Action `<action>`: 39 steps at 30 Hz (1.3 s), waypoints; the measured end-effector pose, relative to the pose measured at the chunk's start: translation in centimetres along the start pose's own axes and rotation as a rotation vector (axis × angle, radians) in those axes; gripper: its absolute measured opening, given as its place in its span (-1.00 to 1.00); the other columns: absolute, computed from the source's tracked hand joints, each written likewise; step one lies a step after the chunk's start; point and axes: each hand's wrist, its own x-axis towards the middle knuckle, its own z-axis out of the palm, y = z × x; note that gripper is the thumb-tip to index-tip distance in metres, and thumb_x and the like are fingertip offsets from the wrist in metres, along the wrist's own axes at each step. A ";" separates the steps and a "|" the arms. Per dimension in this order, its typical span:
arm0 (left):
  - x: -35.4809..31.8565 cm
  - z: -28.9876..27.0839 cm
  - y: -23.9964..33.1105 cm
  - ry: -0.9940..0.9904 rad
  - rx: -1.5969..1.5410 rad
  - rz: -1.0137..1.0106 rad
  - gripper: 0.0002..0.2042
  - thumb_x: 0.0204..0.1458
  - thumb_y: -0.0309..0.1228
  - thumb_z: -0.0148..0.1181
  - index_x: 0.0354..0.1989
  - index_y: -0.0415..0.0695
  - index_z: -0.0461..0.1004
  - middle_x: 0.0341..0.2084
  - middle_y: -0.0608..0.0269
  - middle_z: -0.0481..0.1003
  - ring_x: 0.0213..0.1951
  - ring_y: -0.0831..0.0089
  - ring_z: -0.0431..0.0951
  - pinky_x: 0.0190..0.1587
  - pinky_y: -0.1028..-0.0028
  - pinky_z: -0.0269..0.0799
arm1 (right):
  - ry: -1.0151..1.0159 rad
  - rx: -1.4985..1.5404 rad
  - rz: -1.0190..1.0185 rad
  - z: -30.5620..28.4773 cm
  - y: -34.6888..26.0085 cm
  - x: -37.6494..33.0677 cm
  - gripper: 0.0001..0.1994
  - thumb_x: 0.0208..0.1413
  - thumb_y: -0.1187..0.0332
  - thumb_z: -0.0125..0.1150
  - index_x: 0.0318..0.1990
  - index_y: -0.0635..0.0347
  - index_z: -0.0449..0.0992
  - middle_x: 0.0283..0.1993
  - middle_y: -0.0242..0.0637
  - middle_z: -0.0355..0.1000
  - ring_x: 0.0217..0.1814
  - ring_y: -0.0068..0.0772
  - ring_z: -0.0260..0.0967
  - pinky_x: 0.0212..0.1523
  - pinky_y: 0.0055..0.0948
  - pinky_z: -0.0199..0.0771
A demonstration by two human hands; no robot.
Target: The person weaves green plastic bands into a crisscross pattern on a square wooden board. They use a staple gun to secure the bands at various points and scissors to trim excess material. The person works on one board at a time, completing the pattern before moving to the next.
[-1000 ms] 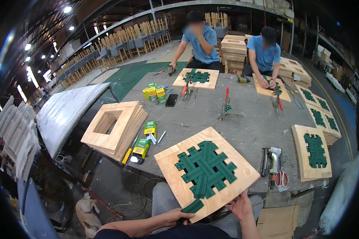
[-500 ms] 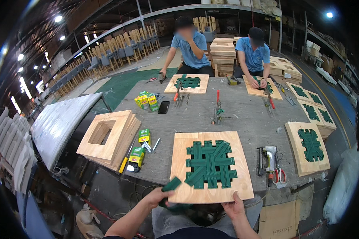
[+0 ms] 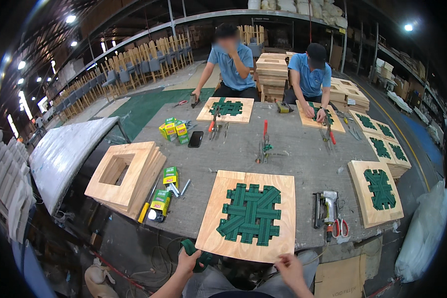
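A square wooden panel (image 3: 211, 213) lies in front of me at the table's near edge, its front part jutting over. Dark green webbing strips (image 3: 252, 211) are woven across the opening in its middle. My left hand (image 3: 186, 263), below the panel's near left corner, is closed around loose green webbing (image 3: 188, 247), which partly hangs beneath. My right hand (image 3: 289, 269) is at the near right corner with its fingers drawn together on the panel's edge. Right of the panel lie a pneumatic staple gun (image 3: 329, 208) and red-handled scissors (image 3: 340, 227).
Stacked wooden frames (image 3: 97, 171) stand at the left, beside staple boxes (image 3: 161, 201) and a yellow-handled tool (image 3: 144, 212). Finished webbed panels (image 3: 360, 198) are stacked at the right. Clamps (image 3: 264, 146) and a phone (image 3: 195, 139) lie mid-table. Two people in blue shirts sit opposite.
The panel has shifted slightly left and nearer, tilting a little. My left hand has moved down and left with the webbing. My right fingers have curled in at the panel's edge.
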 end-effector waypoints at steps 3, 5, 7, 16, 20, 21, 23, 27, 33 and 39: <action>0.3 0.3 -0.4 0.059 0.051 0.047 -0.72 0.24 -0.50 0.22 0.07 -0.29 0.40 -0.27 0.18 0.52 -0.51 0.41 0.56 -0.61 0.44 0.54 | 0.247 -0.385 -0.060 -3.4 -3.5 0.2 -0.39 0.03 0.24 0.50 0.24 0.17 0.45 -0.09 -0.01 0.56 -0.12 -0.09 0.56 -0.10 -0.23 0.56; 0.6 0.9 -0.8 0.095 0.078 0.070 -0.75 0.23 -0.49 0.22 0.03 -0.30 0.43 -0.30 0.20 0.53 -0.53 0.46 0.55 -0.61 0.45 0.53 | 0.121 -0.461 -0.078 -3.8 -2.5 0.2 -0.34 0.03 0.25 0.49 0.30 0.18 0.39 -0.10 0.06 0.53 -0.09 0.10 0.52 -0.04 -0.10 0.54; 0.8 1.7 -1.0 0.118 0.100 0.096 -0.77 0.23 -0.48 0.23 -0.01 -0.32 0.47 -0.35 0.22 0.53 -0.55 0.50 0.53 -0.61 0.46 0.50 | 0.055 -0.492 -0.060 -3.7 -2.2 0.0 -0.28 0.03 0.29 0.47 0.36 0.20 0.32 -0.05 0.11 0.52 0.00 0.21 0.49 0.04 -0.04 0.51; 1.1 2.3 -0.2 0.122 0.106 0.104 -0.67 0.22 -0.55 0.19 0.15 -0.31 0.45 -0.27 0.21 0.54 -0.47 0.48 0.53 -0.59 0.49 0.51 | 0.093 -0.457 -0.168 -2.3 -1.4 0.6 -0.23 0.05 0.34 0.45 0.44 0.20 0.25 -0.02 0.15 0.50 0.03 0.25 0.46 0.07 -0.03 0.47; 1.2 2.9 -0.2 0.158 0.048 0.135 -0.73 0.22 -0.55 0.19 0.08 -0.29 0.46 -0.31 0.21 0.54 -0.51 0.49 0.52 -0.61 0.49 0.48 | 0.078 -0.477 -0.123 -2.6 -1.8 1.5 -0.24 0.06 0.36 0.44 0.43 0.20 0.26 0.05 0.12 0.51 0.11 0.19 0.46 0.13 -0.05 0.45; 1.2 3.0 -0.2 0.160 0.035 0.144 -0.76 0.22 -0.56 0.19 0.05 -0.30 0.46 -0.34 0.22 0.53 -0.54 0.50 0.50 -0.62 0.49 0.44 | 0.062 -0.483 -0.085 -2.7 -2.1 1.6 -0.24 0.06 0.37 0.44 0.43 0.22 0.26 0.08 0.11 0.52 0.15 0.17 0.46 0.16 -0.07 0.45; 1.2 3.2 -0.2 0.154 0.017 0.152 -0.78 0.22 -0.57 0.19 0.02 -0.30 0.46 -0.37 0.23 0.53 -0.57 0.52 0.49 -0.64 0.49 0.41 | 0.071 -0.487 -0.114 -2.8 -1.8 2.0 -0.23 0.06 0.35 0.45 0.43 0.21 0.26 0.09 0.11 0.52 0.15 0.16 0.46 0.17 -0.08 0.45; 1.5 2.9 0.3 0.144 0.068 0.154 -0.78 0.23 -0.54 0.18 0.02 -0.30 0.50 -0.37 0.22 0.54 -0.56 0.51 0.49 -0.64 0.50 0.41 | 0.060 -0.522 -0.159 -3.0 -1.5 2.0 -0.22 0.05 0.31 0.47 0.44 0.20 0.26 0.11 0.10 0.52 0.16 0.17 0.46 0.17 -0.11 0.46; 1.7 -1.0 1.0 0.079 0.392 0.079 -0.72 0.34 -0.35 0.10 0.05 -0.29 0.55 -0.42 0.17 0.59 -0.49 0.47 0.58 -0.46 0.43 0.54 | -0.077 -0.483 -0.012 -4.2 -3.1 1.7 -0.26 0.07 0.20 0.48 0.41 0.14 0.33 0.05 0.04 0.55 0.07 0.06 0.53 0.09 -0.12 0.52; -1.0 7.1 12.5 -0.454 -0.071 -0.070 -0.59 0.47 -0.20 -0.12 0.13 -0.31 0.49 -0.31 0.07 0.62 -0.35 0.42 0.63 -0.24 0.37 0.62 | -0.033 -0.527 -0.035 -10.1 -7.0 4.5 -0.45 0.20 0.07 0.33 0.26 0.15 0.48 -0.13 -0.07 0.57 -0.08 -0.02 0.55 -0.02 -0.13 0.53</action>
